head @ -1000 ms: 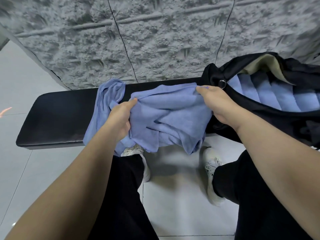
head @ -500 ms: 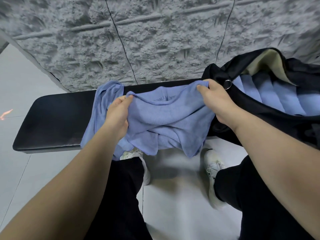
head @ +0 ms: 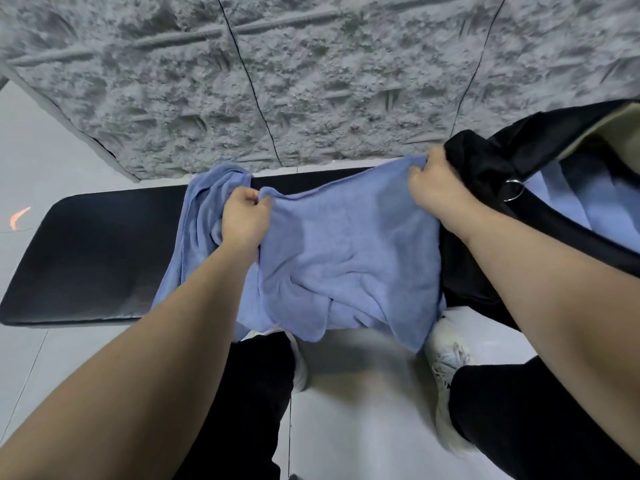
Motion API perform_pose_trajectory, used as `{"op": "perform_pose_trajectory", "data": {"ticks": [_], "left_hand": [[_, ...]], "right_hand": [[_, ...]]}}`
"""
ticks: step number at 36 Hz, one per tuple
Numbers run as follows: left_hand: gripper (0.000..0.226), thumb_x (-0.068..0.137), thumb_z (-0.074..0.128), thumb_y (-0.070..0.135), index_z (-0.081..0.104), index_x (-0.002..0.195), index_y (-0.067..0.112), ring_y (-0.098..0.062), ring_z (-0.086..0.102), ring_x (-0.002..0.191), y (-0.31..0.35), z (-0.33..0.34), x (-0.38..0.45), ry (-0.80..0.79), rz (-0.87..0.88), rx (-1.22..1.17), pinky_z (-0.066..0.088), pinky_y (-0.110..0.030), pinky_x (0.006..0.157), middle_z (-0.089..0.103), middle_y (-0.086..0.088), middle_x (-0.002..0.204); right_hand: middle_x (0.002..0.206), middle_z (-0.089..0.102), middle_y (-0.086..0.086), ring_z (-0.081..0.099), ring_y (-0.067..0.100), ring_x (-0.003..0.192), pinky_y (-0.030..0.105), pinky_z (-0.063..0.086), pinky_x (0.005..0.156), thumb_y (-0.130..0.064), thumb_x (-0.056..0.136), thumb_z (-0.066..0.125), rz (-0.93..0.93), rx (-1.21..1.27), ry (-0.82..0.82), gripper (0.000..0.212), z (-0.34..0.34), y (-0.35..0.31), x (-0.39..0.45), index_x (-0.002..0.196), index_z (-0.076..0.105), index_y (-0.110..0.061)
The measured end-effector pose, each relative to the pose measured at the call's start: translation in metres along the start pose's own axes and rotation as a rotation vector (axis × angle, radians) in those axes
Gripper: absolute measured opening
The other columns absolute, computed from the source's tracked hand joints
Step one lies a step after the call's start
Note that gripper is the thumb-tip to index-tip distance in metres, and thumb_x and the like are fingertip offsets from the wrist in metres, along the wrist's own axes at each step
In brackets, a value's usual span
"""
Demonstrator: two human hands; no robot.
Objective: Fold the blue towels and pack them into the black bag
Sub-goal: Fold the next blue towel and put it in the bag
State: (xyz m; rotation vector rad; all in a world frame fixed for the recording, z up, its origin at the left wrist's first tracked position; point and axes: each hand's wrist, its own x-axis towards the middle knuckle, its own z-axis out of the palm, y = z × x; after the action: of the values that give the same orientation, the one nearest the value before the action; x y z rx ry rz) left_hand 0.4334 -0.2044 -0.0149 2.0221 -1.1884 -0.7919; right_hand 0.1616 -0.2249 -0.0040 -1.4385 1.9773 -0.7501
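A blue towel (head: 349, 258) hangs spread between my hands over the black bench (head: 90, 251), its lower edge crumpled and drooping past the bench's front. My left hand (head: 244, 220) pinches its upper left corner. My right hand (head: 438, 188) grips the upper right corner, right beside the black bag (head: 485, 174). The bag stands open at the right end of the bench, with folded blue towels (head: 568, 206) inside it. A second blue towel (head: 204, 216) lies bunched on the bench behind my left hand.
A rough grey stone wall (head: 311, 81) rises right behind the bench. Below are a pale tiled floor (head: 360, 410), my black trousers and white shoes (head: 446, 362). The bag has a metal ring (head: 513, 189) on its strap.
My hands have moved apart and pulled the towel's top edge straight, so it now hangs flatter. My right hand has shifted up and right, closer to the bag.
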Motion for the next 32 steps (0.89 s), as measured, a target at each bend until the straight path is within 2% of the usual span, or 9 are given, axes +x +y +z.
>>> {"op": "perform_pose_trajectory", "data": {"ticks": [2,4,8,11,18,21,24,28,32], "left_hand": [[0.032,0.099,0.055,0.029,0.045,0.071,0.018,-0.015,0.041,0.055,-0.002,-0.002,0.005,-0.023,0.055,0.111,0.031,-0.025,0.048,0.047,-0.002,0.064],[0.039,0.099,0.056,0.027,0.041,0.064,0.019,-0.020,0.041,0.059,-0.004,-0.002,0.009,-0.030,0.086,0.151,0.030,-0.028,0.050,0.048,-0.007,0.066],[0.036,0.099,0.057,0.024,0.043,0.066,0.019,-0.018,0.042,0.058,-0.006,0.000,0.013,-0.051,0.103,0.177,0.031,-0.027,0.051,0.050,-0.005,0.066],[0.024,0.099,0.057,0.029,0.052,0.077,0.020,-0.012,0.048,0.058,-0.006,0.001,0.015,-0.055,0.112,0.189,0.036,-0.025,0.052,0.054,0.002,0.066],[0.009,0.099,0.055,0.027,0.055,0.098,0.018,-0.015,0.053,0.065,-0.007,0.001,0.017,-0.074,0.093,0.140,0.037,-0.026,0.053,0.056,0.003,0.070],[0.016,0.099,0.056,0.023,0.056,0.082,0.023,-0.019,0.053,0.073,-0.005,-0.003,0.015,-0.132,0.046,0.120,0.041,-0.028,0.065,0.056,0.000,0.073],[0.023,0.097,0.059,0.022,0.063,0.075,0.017,-0.022,0.051,0.073,-0.005,-0.007,0.012,-0.171,-0.012,0.061,0.040,-0.032,0.066,0.058,-0.010,0.076],[0.011,0.095,0.062,0.024,0.070,0.094,0.017,-0.018,0.052,0.067,-0.007,-0.012,0.012,-0.146,-0.057,-0.042,0.043,-0.031,0.066,0.060,-0.003,0.074],[0.016,0.097,0.059,0.021,0.066,0.108,0.012,-0.013,0.046,0.055,-0.008,-0.015,0.009,-0.115,-0.053,-0.131,0.042,-0.024,0.051,0.052,0.000,0.070]], "right_hand": [[0.080,0.044,0.006,0.045,0.024,0.074,0.032,0.037,0.058,-0.017,0.098,0.042,0.000,-0.106,-0.092,0.006,0.002,0.000,0.002,0.102,0.042,-0.013],[0.074,0.041,0.004,0.044,0.026,0.072,0.030,0.028,0.051,-0.019,0.099,0.043,0.002,-0.218,-0.141,0.007,0.001,-0.001,0.001,0.100,0.042,-0.012],[0.091,0.055,0.010,0.053,0.029,0.082,0.028,0.037,0.063,-0.013,0.095,0.046,-0.002,-0.384,-0.184,0.014,0.003,-0.001,0.004,0.107,0.053,-0.011],[0.095,0.060,0.012,0.055,0.030,0.081,0.030,0.038,0.059,-0.010,0.093,0.046,-0.013,-0.406,-0.175,0.012,0.005,0.001,0.005,0.102,0.053,-0.011],[0.116,0.054,0.012,0.054,0.029,0.089,0.029,0.038,0.069,-0.009,0.092,0.050,-0.060,-0.430,-0.133,0.010,0.008,0.003,0.006,0.101,0.053,-0.013],[0.124,0.048,0.010,0.054,0.029,0.092,0.031,0.045,0.075,-0.012,0.093,0.053,-0.062,-0.425,-0.141,0.007,0.008,0.003,0.006,0.100,0.054,-0.013],[0.129,0.046,0.011,0.058,0.031,0.097,0.035,0.054,0.084,-0.016,0.092,0.055,-0.044,-0.467,-0.176,0.017,0.007,0.002,0.006,0.108,0.059,-0.011],[0.128,0.046,0.010,0.058,0.030,0.092,0.030,0.050,0.075,-0.013,0.091,0.055,-0.033,-0.481,-0.187,0.008,0.007,-0.001,0.005,0.098,0.054,-0.016],[0.127,0.051,0.012,0.058,0.029,0.087,0.028,0.047,0.072,-0.011,0.091,0.054,-0.024,-0.487,-0.212,0.008,0.006,-0.004,0.005,0.094,0.051,-0.017]]}}
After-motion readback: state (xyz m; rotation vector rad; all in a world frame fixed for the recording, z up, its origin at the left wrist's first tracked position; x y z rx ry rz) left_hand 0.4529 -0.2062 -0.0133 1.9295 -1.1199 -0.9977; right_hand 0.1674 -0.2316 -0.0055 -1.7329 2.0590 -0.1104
